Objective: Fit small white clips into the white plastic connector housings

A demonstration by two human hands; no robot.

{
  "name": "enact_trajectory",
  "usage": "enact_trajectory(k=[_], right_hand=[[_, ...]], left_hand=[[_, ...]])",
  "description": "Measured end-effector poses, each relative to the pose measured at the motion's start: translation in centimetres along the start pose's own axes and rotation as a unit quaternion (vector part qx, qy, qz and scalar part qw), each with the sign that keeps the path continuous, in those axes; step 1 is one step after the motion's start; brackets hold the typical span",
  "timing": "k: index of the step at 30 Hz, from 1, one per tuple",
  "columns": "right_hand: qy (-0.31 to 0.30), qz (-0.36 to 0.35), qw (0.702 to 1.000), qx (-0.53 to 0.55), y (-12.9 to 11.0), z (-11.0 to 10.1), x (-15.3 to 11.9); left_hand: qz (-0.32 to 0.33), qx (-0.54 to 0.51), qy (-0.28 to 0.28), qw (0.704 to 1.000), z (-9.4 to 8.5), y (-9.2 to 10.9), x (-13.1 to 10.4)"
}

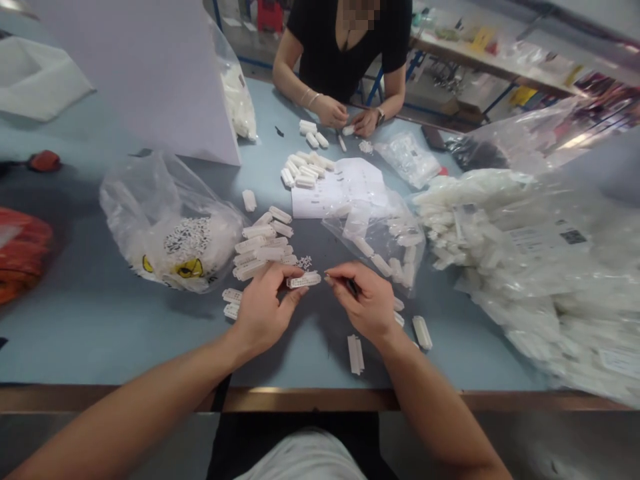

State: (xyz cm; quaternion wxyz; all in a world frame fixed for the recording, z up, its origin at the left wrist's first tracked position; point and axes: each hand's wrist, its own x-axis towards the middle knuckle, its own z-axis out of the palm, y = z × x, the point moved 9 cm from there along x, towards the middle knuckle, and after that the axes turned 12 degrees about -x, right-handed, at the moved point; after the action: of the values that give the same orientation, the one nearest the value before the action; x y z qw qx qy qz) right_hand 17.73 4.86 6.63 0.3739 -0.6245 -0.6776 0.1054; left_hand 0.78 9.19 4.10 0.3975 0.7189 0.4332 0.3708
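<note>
In my left hand (260,313) I pinch a white slotted piece (304,281) just left of my right hand (369,300), which curls round a dark slim thing (353,287), fingertips drawn together on something too small to tell. I'd best keep the piece level and its slots unshaded, working toward the counter's near edge (320,399), since the white pile (265,252) crowds the far left and the clear bag (373,248) the far right.
</note>
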Motion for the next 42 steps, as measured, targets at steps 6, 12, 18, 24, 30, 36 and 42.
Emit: enact_trajectory(k=[6,12,18,24,30,36,42], right_hand=[[-0.023,0.022,0.996,0.080,0.1,1.3,-0.1],[-0.041,0.057,0.992,0.109,0.9,2.1,-0.2],[-0.035,0.035,0.997,0.065,0.6,1.8,-0.3],[-0.041,-0.004,0.998,0.039,0.1,1.6,-0.4],[-0.094,0.040,0.990,0.093,0.9,2.3,0.0],[-0.207,0.171,0.930,0.250,2.5,4.5,-0.5],[-0.186,0.196,0.917,0.294,3.4,4.4,-0.2]], left_hand=[[0.061,0.037,-0.017,0.997,0.4,1.2,-0.3],[0.098,0.050,-0.016,0.994,0.5,1.9,-0.6],[0.119,0.062,-0.019,0.991,0.7,2.0,-0.7],[0.133,0.068,-0.021,0.989,0.8,2.1,-0.9],[0.160,0.075,-0.036,0.984,1.3,2.3,-1.2],[0.213,0.067,-0.059,0.973,1.7,2.9,-1.6],[0.128,0.043,-0.027,0.991,0.5,1.9,-0.4]])
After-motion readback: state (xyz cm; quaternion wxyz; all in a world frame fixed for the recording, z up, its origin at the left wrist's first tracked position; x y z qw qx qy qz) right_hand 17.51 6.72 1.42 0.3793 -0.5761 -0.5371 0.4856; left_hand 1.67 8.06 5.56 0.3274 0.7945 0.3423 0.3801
